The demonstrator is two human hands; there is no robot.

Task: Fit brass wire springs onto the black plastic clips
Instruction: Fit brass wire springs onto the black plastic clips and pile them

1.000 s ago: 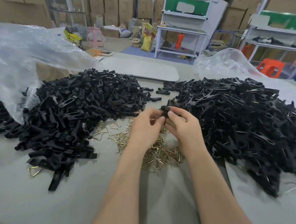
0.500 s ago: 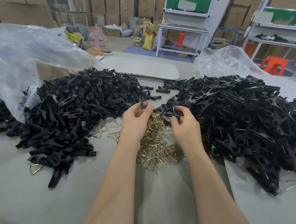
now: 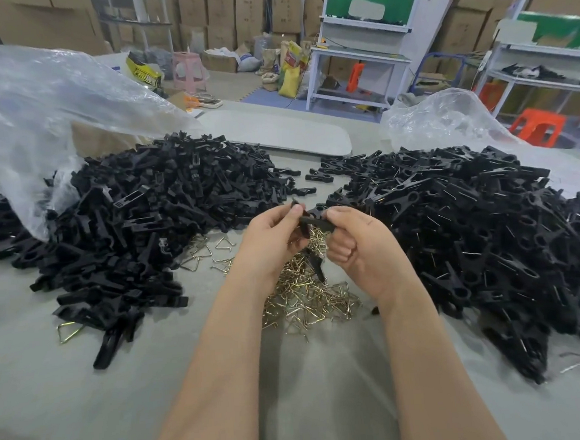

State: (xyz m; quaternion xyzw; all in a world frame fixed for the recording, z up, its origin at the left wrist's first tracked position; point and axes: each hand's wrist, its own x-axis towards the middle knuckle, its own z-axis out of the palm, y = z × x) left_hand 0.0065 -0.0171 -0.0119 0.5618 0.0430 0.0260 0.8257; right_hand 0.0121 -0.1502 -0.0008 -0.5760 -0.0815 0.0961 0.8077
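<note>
Both hands are raised over a heap of brass wire springs [image 3: 307, 297] at the table's middle. My left hand [image 3: 269, 242] and my right hand [image 3: 355, 246] pinch the same black plastic clip [image 3: 311, 222] between thumbs and fingers, one at each end. A second black piece hangs below the hands; which hand holds it is hidden. A big pile of bare black clips [image 3: 138, 223] lies to the left. On the right, a pile of black clips [image 3: 481, 227] shows brass wire on many of them.
Clear plastic bags [image 3: 44, 113] lie behind the left pile, and another bag [image 3: 443, 119] behind the right one. A few loose springs [image 3: 68, 331] sit by the left pile's front. The grey table [image 3: 46, 391] ends near me; shelves, stools and cartons stand beyond.
My hands parted half a second ago, each toward its side, and have now come together again higher up, both pinching one black clip above the springs.
</note>
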